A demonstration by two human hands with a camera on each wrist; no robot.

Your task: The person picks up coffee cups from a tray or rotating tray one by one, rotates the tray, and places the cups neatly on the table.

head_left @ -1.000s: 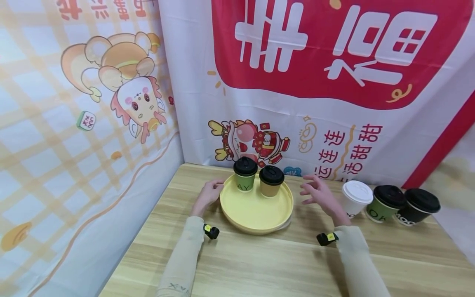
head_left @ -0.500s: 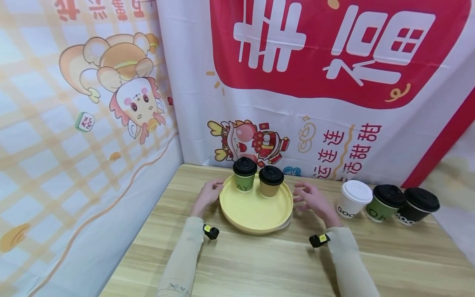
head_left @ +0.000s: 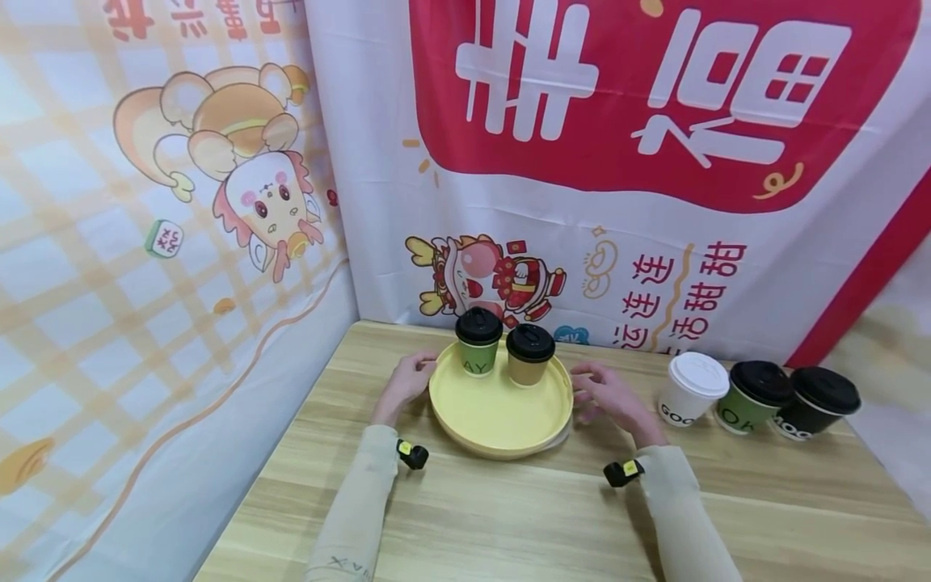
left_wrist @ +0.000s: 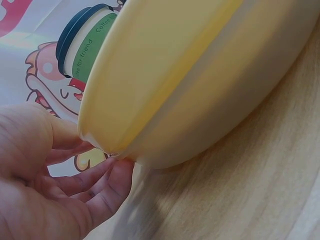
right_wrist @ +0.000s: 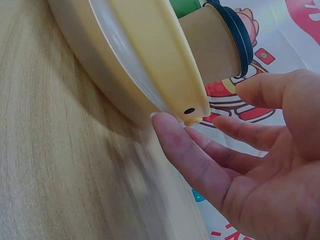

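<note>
A round yellow tray (head_left: pixel 502 416) with a low rim and a paler lower part sits on the wooden table. Toward its back stand a green paper cup (head_left: pixel 478 356) and a brown paper cup (head_left: pixel 528 370), both with black lids. At the tray's left side my left hand (head_left: pixel 409 384) pinches the edge, thumb at the rim and fingertips low on the side. My right hand (head_left: pixel 609 396) is at the opposite side, its fingers (right_wrist: pixel 185 155) loosely bent at the lower edge, beside a small knob (right_wrist: pixel 192 120). The right thumb stands apart from the rim.
To the right of my right hand, a white cup (head_left: pixel 691 392), a second green cup (head_left: pixel 752 400) and a black cup (head_left: pixel 815 404) stand in a row, all lidded. A printed cloth (head_left: pixel 509 202) hangs behind the table (head_left: pixel 524 517), and another covers the left side.
My right hand has moved left, from open space between the tray and the white cup to the tray's right edge. My left hand and the tray have stayed in place.
</note>
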